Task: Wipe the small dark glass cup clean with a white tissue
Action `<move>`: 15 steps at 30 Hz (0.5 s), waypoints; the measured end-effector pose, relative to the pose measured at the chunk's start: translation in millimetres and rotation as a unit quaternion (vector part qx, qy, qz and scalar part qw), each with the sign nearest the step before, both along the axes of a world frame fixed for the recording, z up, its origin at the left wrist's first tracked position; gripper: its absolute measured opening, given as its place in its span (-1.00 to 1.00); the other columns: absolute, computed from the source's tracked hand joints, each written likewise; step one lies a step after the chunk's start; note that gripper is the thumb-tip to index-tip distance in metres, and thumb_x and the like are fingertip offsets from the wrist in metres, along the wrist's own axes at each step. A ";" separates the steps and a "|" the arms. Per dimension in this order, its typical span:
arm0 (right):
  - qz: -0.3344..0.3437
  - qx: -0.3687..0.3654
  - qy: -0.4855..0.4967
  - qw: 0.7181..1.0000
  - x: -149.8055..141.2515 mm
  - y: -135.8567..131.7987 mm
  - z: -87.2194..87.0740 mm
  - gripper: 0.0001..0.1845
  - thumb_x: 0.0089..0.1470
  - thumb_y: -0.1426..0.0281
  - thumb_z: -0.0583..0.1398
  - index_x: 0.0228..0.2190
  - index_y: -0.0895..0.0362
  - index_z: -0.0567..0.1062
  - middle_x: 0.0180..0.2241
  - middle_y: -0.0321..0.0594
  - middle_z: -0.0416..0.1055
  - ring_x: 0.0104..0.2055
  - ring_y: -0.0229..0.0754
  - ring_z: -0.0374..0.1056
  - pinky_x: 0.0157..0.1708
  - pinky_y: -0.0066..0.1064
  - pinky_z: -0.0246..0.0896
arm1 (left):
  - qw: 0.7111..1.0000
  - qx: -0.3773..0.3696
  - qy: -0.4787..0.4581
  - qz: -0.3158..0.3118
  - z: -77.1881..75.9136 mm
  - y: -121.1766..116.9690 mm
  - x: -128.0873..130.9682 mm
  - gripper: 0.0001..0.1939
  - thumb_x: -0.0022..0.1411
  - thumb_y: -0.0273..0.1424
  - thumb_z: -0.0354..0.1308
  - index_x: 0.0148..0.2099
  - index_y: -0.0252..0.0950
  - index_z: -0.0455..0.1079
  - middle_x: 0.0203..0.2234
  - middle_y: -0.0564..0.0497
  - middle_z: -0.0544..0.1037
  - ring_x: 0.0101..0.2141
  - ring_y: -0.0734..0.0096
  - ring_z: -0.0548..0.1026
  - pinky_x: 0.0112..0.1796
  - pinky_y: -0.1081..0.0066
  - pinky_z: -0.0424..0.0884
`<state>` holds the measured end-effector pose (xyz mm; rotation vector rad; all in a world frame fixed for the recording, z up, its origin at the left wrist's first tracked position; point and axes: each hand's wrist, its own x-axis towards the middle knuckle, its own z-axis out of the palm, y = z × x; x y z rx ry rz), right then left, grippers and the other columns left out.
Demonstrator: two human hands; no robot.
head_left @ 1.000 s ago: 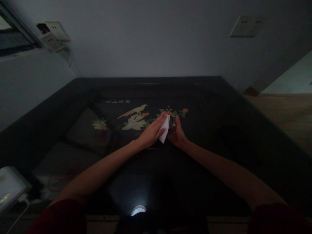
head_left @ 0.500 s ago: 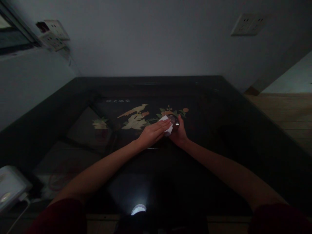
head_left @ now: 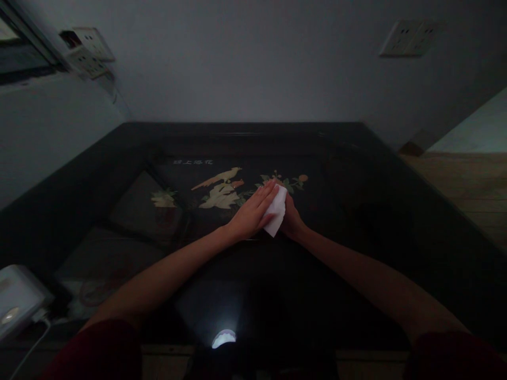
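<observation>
A white paper tissue [head_left: 277,209] is spread between my two hands over the middle of the dark glossy table [head_left: 301,295]. My left hand [head_left: 253,211] presses the tissue from the left, its fingers stretched together across it and the thumb near its lower part. Behind the tissue's right side, my right hand [head_left: 292,217] is curled, with most of its fingers out of sight. The dark, shiny round object it held a moment earlier is now hidden by the tissue and the left hand.
An inlaid bird [head_left: 222,177] and flowers decorate the tabletop. A white device [head_left: 18,295] with a cable stands at the left front edge. Sockets [head_left: 407,38] are on the wall [head_left: 245,68] behind. A lamp reflection [head_left: 224,338] shines near the front edge.
My left hand and the tissue have shifted slightly right and turned more upright, covering the dark round object that showed before. More of the tissue hangs down toward me.
</observation>
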<state>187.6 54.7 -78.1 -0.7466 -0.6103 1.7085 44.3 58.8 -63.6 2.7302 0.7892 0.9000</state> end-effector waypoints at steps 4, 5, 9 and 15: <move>0.016 -0.043 0.031 0.998 2.8 2.2 5.1 -0.59 0.06 0.02 0.06 -0.29 0.01 0.51 -0.33 -0.28 0.55 -0.04 -0.06 0.39 -0.06 -0.21 0.30 | 0.999 -0.028 -0.016 0.016 -7.0 6.7 -6.6 -0.39 0.34 -0.29 -0.12 0.35 -0.30 -0.20 0.31 -0.23 -0.06 0.29 0.21 -0.06 0.21 0.12 0.09; 0.022 -0.049 0.038 0.998 4.2 3.1 4.9 -0.58 0.06 0.00 0.05 -0.30 0.02 0.51 -0.34 -0.28 0.55 -0.05 -0.06 0.39 -0.07 -0.20 0.30 | 0.999 -0.027 -0.018 0.016 -8.4 8.4 -8.3 -0.40 0.33 -0.29 -0.11 0.34 -0.29 -0.15 0.30 -0.22 -0.02 0.28 0.22 -0.02 0.20 0.14 0.12; 0.017 -0.063 0.063 0.996 7.7 6.7 2.6 -0.56 0.03 -0.02 0.05 -0.36 0.02 0.52 -0.37 -0.28 0.56 -0.10 -0.06 0.42 -0.09 -0.19 0.31 | 1.000 0.002 -0.028 0.013 -11.7 13.5 -13.3 -0.51 0.33 -0.30 -0.07 0.27 -0.27 0.07 0.22 -0.17 0.20 0.23 0.28 0.14 0.16 0.18 0.22; 0.011 -0.080 0.049 0.996 7.9 7.5 3.2 -0.50 0.05 -0.04 0.00 -0.42 0.06 0.52 -0.48 -0.24 0.54 -0.15 -0.06 0.45 -0.14 -0.20 0.36 | 0.993 0.080 -0.063 -0.061 -9.7 9.9 -13.2 -0.62 0.32 -0.44 -0.07 0.18 -0.30 0.21 0.11 -0.17 0.38 0.16 0.36 0.28 0.15 0.18 0.26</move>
